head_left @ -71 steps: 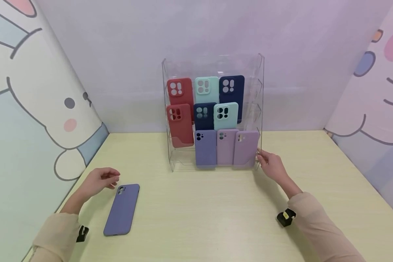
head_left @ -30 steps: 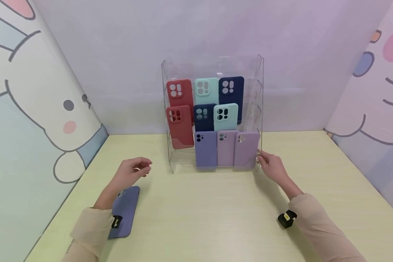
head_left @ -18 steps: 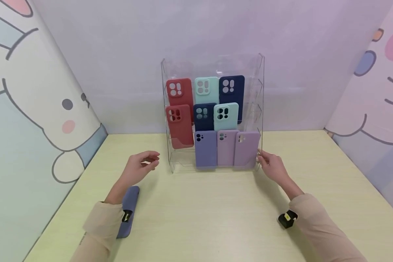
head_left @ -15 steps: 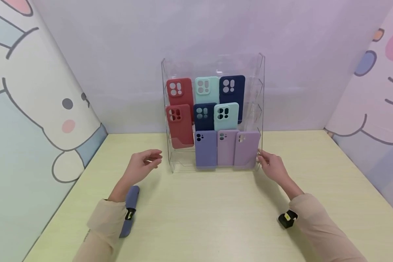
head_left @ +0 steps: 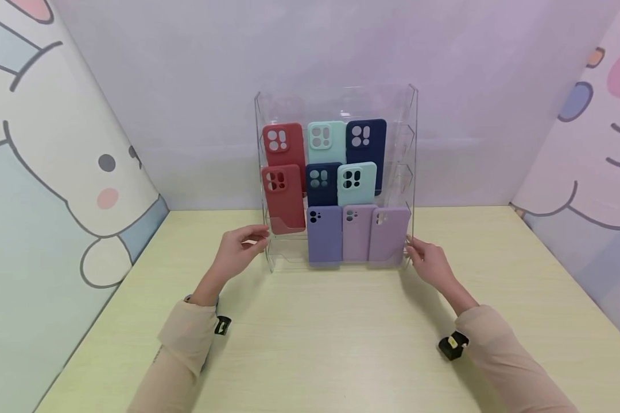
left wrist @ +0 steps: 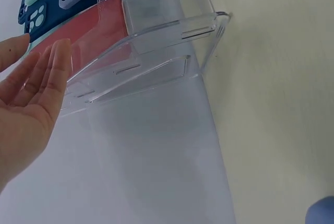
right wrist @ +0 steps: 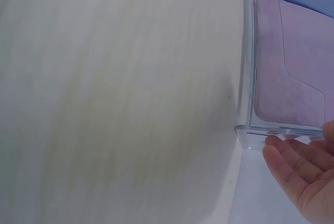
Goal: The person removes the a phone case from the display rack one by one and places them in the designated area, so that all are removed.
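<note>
A clear acrylic display rack (head_left: pixel 289 250) stands upright at the back of the table, holding several phone cases. My left hand (head_left: pixel 237 249) is at its left side, fingertips right by the side panel and thumb apart from the fingers. In the left wrist view that hand (left wrist: pixel 31 109) has long, relaxed fingers with nothing in them, overlapping the red phone case (left wrist: pixel 99 31). My right hand (head_left: pixel 430 263) grips the rack's lower right side edge. The right wrist view shows its fingers (right wrist: pixel 297 164) along the outside of the panel, beside a pink-purple phone case (right wrist: pixel 287 62).
A blue-purple phone case (head_left: pixel 205 364) lies on the table, mostly hidden beneath my left forearm. Red cases (head_left: pixel 284 201), mint cases (head_left: pixel 357 182) and navy cases (head_left: pixel 368 150) fill upper tiers; purple ones (head_left: pixel 325 235) sit in the bottom tier. A pale wall (head_left: pixel 206 115) stands behind.
My left hand has moved right and away from me, from beside the loose phone case to the rack's left side; its forearm now covers that case. My right hand stays at the rack.
</note>
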The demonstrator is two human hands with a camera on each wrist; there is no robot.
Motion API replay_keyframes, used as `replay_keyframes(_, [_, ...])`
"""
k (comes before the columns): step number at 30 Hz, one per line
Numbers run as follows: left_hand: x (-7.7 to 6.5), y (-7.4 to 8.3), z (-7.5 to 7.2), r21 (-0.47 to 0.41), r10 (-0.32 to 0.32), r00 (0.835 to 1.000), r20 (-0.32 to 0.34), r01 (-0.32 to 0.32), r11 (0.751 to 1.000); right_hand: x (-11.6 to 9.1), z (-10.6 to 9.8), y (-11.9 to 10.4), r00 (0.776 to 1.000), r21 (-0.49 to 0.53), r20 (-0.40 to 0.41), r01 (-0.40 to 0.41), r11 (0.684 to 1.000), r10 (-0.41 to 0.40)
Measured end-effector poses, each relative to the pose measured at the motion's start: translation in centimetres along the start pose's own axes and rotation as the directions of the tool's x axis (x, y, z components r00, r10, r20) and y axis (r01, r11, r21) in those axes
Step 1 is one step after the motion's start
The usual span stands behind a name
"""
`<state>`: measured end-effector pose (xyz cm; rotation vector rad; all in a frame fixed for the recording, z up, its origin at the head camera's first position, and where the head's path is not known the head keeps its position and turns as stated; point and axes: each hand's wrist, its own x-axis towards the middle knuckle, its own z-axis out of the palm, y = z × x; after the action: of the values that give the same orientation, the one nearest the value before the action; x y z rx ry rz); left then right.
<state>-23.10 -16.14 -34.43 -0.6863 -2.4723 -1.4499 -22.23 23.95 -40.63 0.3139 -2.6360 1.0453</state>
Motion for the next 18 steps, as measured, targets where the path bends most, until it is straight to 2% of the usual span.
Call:
replay_keyframes(4, [0.6, 1.4, 0.3, 0.005, 0.02, 1.0, -0.003, -0.02, 1.0, 0.1, 0.1, 0.1, 1.0, 0.007, -0.006, 0.004, 1.0, -0.004])
replay_keyframes(11, [2.3, -0.3, 1.1, -0.005, 0.0, 1.0, -0.005, 0.0, 1.0, 0.0, 0.1, 0.2, 1.0, 0.001, -0.008, 0.007, 1.0, -0.007])
replay_keyframes(18, [3.5, -0.3, 2.1, 0.003, -0.011, 1.0, -0.014, 0.011, 1.0, 0.0, 0.2, 0.1, 1.0, -0.003, -0.012, 0.008, 1.0, -0.008])
